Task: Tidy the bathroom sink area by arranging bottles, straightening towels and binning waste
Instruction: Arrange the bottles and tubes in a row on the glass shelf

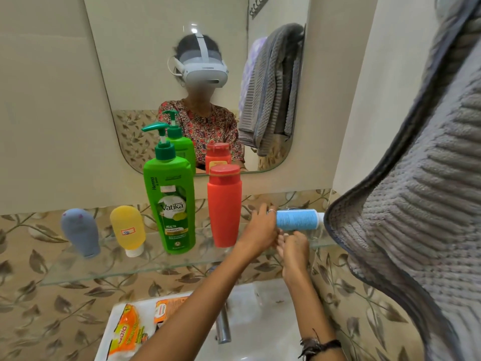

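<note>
On the glass shelf (pixel 145 267) stand a grey-blue tube (pixel 80 231), a yellow tube (pixel 128 230), a tall green pump shampoo bottle (pixel 170 204) and a red bottle (pixel 224 204). A blue bottle (pixel 299 219) lies on its side at the shelf's right end. My left hand (pixel 260 227) grips its near end. My right hand (pixel 292 247) is just below it, fingers curled by the left hand; what it touches is hidden. A grey ribbed towel (pixel 416 204) hangs at the right.
A white sink (pixel 260 329) with a steel tap (pixel 223 327) lies below the shelf. Orange wrappers (pixel 130 332) sit on its left rim. A mirror (pixel 156 61) above the shelf reflects a person, the bottles and the towel. Tiled walls close in on both sides.
</note>
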A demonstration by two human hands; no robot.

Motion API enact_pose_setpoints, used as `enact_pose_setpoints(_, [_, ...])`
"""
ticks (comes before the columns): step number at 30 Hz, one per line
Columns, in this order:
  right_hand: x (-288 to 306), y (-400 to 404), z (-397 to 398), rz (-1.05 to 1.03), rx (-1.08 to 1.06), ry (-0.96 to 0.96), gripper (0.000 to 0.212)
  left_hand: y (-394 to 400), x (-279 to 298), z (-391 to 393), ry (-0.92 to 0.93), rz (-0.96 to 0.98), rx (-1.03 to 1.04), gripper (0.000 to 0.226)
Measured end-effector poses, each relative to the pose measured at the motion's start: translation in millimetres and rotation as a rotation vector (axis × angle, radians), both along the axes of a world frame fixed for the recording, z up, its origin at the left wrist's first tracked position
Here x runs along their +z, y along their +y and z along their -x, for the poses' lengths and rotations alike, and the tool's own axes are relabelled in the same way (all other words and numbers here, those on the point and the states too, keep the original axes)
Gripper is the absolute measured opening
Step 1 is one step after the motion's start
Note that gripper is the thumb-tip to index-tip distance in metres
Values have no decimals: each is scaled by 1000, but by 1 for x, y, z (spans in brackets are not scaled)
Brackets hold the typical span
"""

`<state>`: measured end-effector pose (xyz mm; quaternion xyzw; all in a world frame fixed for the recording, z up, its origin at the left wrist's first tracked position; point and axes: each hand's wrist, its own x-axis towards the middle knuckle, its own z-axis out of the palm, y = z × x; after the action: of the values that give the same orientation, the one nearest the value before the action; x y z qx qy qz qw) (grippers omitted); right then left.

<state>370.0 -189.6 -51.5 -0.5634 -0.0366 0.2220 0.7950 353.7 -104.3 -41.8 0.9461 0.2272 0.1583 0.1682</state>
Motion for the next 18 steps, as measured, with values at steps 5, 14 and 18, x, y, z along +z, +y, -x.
enact_pose_setpoints(5, [0, 3, 1, 45, -27, -8, 24, -13, -17, 16, -162, -118, 82, 47])
enact_pose_setpoints(14, [16, -10, 11, 21, 13, -286, 41, -56, -8, 61, -740, 228, -34, 38])
enact_pose_setpoints(18, [24, -22, 11, -188, 130, -349, 25, -59, 4, 77, -860, 553, -134, 26])
